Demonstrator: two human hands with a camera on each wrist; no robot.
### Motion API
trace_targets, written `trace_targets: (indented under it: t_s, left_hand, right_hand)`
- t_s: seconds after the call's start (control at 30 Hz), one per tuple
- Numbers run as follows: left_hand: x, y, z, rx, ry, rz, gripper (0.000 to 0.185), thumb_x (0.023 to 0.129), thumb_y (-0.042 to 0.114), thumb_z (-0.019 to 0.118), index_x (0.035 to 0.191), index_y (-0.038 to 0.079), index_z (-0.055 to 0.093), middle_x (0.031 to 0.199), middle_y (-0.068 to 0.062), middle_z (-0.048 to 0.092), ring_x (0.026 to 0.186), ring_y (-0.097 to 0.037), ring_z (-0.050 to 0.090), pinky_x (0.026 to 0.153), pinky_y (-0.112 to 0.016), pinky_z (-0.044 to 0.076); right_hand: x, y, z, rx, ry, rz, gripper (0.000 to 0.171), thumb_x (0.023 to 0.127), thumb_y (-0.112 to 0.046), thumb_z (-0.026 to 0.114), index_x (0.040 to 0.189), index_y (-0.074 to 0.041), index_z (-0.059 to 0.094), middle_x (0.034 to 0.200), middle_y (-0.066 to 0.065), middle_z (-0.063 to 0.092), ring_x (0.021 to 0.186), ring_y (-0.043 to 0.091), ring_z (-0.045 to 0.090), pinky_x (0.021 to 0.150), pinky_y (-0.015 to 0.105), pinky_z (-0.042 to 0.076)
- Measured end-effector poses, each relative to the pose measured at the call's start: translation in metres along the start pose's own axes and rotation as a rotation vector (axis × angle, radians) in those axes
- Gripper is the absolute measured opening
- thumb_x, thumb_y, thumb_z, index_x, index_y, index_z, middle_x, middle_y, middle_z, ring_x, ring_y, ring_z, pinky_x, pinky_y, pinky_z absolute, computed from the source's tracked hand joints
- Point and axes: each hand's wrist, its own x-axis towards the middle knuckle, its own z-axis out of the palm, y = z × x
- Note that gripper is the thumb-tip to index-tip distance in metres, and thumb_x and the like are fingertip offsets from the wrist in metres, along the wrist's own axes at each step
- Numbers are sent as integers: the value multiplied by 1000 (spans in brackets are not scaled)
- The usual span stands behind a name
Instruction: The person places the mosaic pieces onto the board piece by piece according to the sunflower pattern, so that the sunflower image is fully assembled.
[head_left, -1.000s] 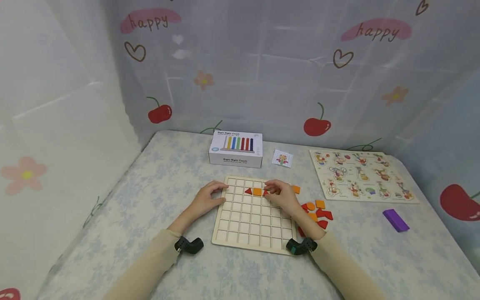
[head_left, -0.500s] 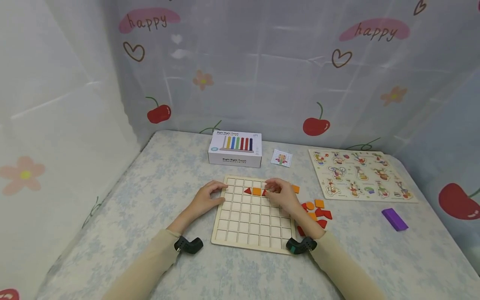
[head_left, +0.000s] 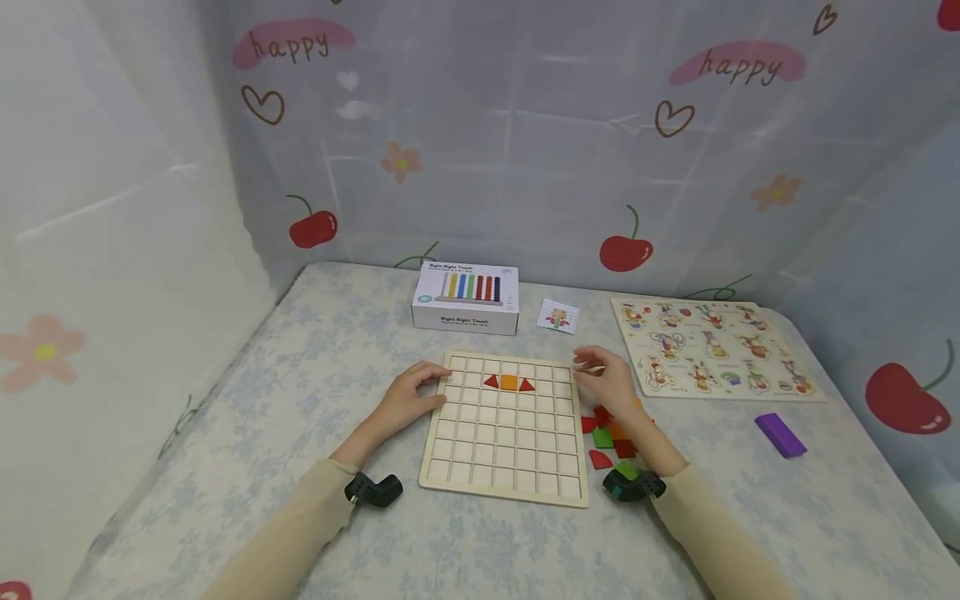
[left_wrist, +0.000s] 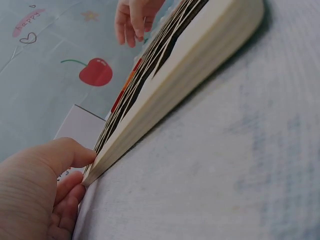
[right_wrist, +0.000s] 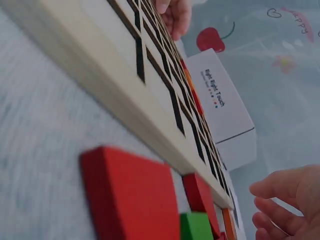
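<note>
A wooden grid board (head_left: 506,457) lies flat on the table. In its second row an orange square (head_left: 509,382) sits between two red triangle tiles, the left triangle (head_left: 491,382) and the right triangle (head_left: 527,385). My left hand (head_left: 405,402) touches the board's left edge with thumb and fingertips. In the left wrist view the thumb (left_wrist: 75,154) meets the wooden rim. Beyond the board's upper right edge hovers my right hand (head_left: 611,385), fingers loosely bent, holding nothing visible. Beneath its wrist lie loose tiles, including a red quarter-circle (head_left: 600,459) and a green tile (right_wrist: 196,226).
Behind the board stands a white box (head_left: 465,300), with a small pattern card (head_left: 558,317) to its right. A wooden picture puzzle board (head_left: 712,350) lies at the back right. Nearer, a purple block (head_left: 781,435) rests on the table.
My right hand has left the right red triangle and moved right, off the board, over toward the loose tiles. The triangle stays in the grid. The left hand keeps its place.
</note>
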Motion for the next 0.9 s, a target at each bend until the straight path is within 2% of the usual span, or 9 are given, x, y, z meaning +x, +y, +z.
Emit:
trace_targets:
  t_s: [0.13,0.2,0.27,0.37,0.53,0.63,0.9]
  left_hand:
    - [1,-2,-1,5,2,2,38,87,12,69,124,11,62,126,-8,59,118,-26,55,103,-46,44]
    - [1,-2,-1,-2,5,3,37,86,12,69,123,11,63,125,-9,59,118,-26,55,103,-47,44]
    - [1,-2,-1,-10,7,3,37,86,12,69,123,10,63,125,-9,59,118,-26,55,103,-47,43]
    - [1,-2,0,-17,5,-2,37,87,13,69,123,11,63,125,-9,59,119,-26,54,104,-47,43]
    - [1,0,1,-5,1,-17,37,86,13,69,123,12,63,125,-6,59,119,-24,54,104,-45,43]
    - [1,0,1,0,0,-16,37,86,13,69,123,13,63,124,-6,60,118,-24,54,103,-44,44]
    - [1,-1,1,-17,10,-12,38,86,11,69,123,11,63,125,-8,59,119,-25,54,103,-46,43]
  right_hand:
    - [-5,10,-8,-19,-16,79,36,81,1,68,116,7,61,115,25,63,105,36,58,90,46,52]
    - [-7,15,-9,-23,-43,111,38,82,0,67,119,6,60,119,24,62,107,35,57,92,47,50]
    - [-7,18,-9,-46,-65,126,38,83,-2,67,120,5,59,120,23,62,105,33,57,91,43,49]
    - [-8,20,-8,-83,-70,130,38,83,-1,67,121,3,60,118,22,64,102,32,58,89,40,48]
    - [-8,22,-7,-93,-57,105,36,83,0,68,118,4,61,113,23,66,102,34,60,90,44,49]
    - [-8,23,-7,-88,-51,100,35,82,0,68,116,5,62,111,23,66,100,33,60,87,38,50]
    - [-8,24,-7,-25,5,120,33,84,-5,68,115,3,62,112,21,65,99,30,59,74,11,44]
